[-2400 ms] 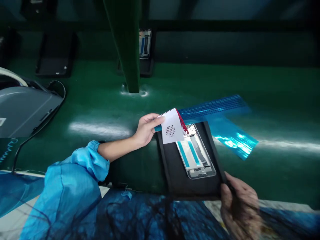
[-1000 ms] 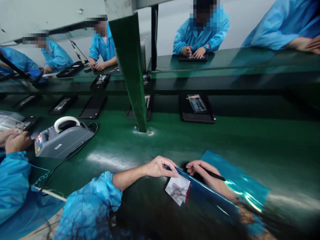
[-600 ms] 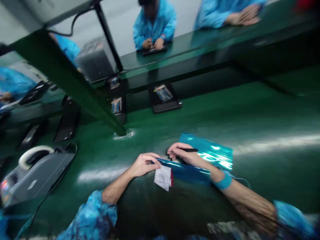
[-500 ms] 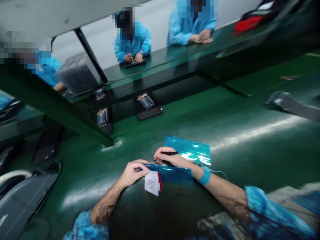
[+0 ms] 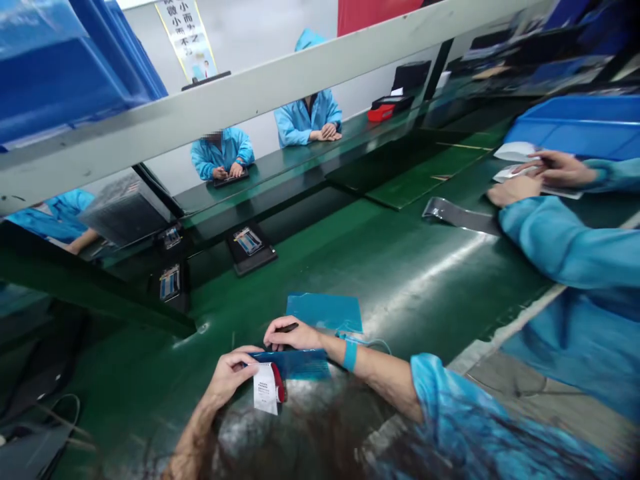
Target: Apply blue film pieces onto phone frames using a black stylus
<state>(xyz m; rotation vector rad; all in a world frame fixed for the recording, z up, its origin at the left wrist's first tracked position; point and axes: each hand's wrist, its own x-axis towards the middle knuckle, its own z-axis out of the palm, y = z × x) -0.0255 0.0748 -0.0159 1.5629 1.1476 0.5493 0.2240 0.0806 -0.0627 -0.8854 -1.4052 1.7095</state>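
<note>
My left hand (image 5: 231, 375) pinches the left end of a glossy blue film-like sheet (image 5: 300, 365) close to my body. Beside those fingers hangs a white printed paper label (image 5: 265, 390) with a red edge (image 5: 278, 383) behind it; what the red part belongs to is hidden. Fingers curled, my right hand (image 5: 295, 335) grips a slim black pen-like tool (image 5: 287, 328) just above the sheet's far edge. A blue wrist strap (image 5: 350, 353) with a thin cord circles my right wrist. Behind that hand a second, flat blue sheet (image 5: 325, 310) lies on the green table.
At right a co-worker's hands (image 5: 543, 177) hold white paper beside a blue bin (image 5: 580, 127). A dark curled strip (image 5: 460, 217) lies near them. Black devices (image 5: 250, 248) sit across the table, past a green post (image 5: 100, 287). A grey beam (image 5: 225, 120) crosses above; others sit opposite.
The view has swung up and right, bringing in the blue bins and the co-worker at right. Both my hands keep their holds and stay near the blue sheet.
</note>
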